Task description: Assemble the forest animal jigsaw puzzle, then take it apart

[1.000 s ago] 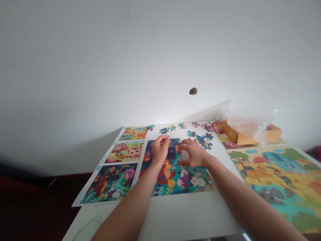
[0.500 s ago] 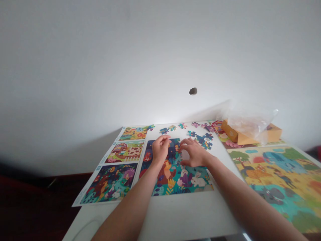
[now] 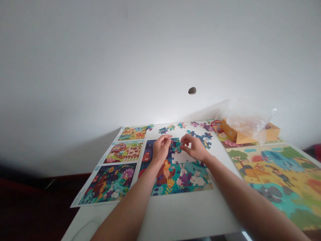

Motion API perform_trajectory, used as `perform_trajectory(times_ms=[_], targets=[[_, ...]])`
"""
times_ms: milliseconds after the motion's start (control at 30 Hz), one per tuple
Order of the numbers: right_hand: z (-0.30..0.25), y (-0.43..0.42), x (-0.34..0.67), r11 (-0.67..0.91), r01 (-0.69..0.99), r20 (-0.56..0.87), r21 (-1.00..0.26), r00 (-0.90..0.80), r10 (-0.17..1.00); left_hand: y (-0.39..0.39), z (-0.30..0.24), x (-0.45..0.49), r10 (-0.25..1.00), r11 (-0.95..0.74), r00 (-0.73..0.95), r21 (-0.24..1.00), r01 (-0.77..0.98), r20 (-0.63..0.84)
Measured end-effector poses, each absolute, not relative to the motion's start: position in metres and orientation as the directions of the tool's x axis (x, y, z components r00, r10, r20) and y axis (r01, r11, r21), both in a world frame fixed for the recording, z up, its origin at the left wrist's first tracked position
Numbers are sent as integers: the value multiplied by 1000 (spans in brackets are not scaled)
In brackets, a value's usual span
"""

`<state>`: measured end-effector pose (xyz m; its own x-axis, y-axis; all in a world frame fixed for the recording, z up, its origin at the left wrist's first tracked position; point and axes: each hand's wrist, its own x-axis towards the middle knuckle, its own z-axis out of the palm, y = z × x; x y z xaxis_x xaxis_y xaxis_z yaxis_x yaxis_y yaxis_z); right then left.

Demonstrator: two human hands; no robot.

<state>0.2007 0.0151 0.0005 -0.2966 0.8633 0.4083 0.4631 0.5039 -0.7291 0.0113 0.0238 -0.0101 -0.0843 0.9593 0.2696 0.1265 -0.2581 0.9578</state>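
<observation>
A partly assembled jigsaw puzzle (image 3: pixel 164 180) lies in front of me, showing white rabbits, a brown animal and plants on a dark teal ground. A pale gap shows in its upper middle. Over the upper left part of the puzzle is my left hand (image 3: pixel 161 150), thumb and fingers pinched together; whatever is between them is hidden. My right hand (image 3: pixel 194 147) is at the gap's upper edge, its thumb and forefinger closed on a teal puzzle piece (image 3: pixel 177 146). Loose puzzle pieces (image 3: pixel 207 136) lie just beyond the right hand.
More loose pieces (image 3: pixel 172 128) are scattered along the back of the white table (image 3: pixel 180 214). A reference sheet (image 3: pixel 107 182) with three pictures lies left. On the right are a finished animal puzzle (image 3: pixel 278 177), a yellow box (image 3: pixel 242 137) and a clear plastic bag (image 3: pixel 250 120).
My right hand has drawn its fingers together and lifted off the gap, uncovering it. A teal piece now shows at its fingertips. My left hand stays almost in place.
</observation>
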Motion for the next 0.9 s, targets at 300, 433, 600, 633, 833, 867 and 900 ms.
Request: perform_trajectory(times_ms=[300,433,600,633,833,867,900], targets=[[-6,24,204,444,351,464,-825,-30,885,22,-14,14,944,-327,74,937,121,320],[-5,22,203,453,338,474,-825,-22,880,24,-17,13,941,-336,82,936,107,328],[-4,21,202,457,315,471,-832,-34,881,24,-17,12,938,-345,91,932,111,336],[-4,21,202,459,320,474,-829,-35,880,24,-17,12,937,-346,93,931,114,337],[-3,21,202,462,324,478,-826,-32,878,23,-15,12,940,-338,89,934,117,329],[-2,20,202,460,324,476,-826,-34,879,22,-15,12,941,-335,89,935,115,326],[-2,20,202,458,326,474,-827,-35,880,22,-15,12,942,-332,88,936,114,324]])
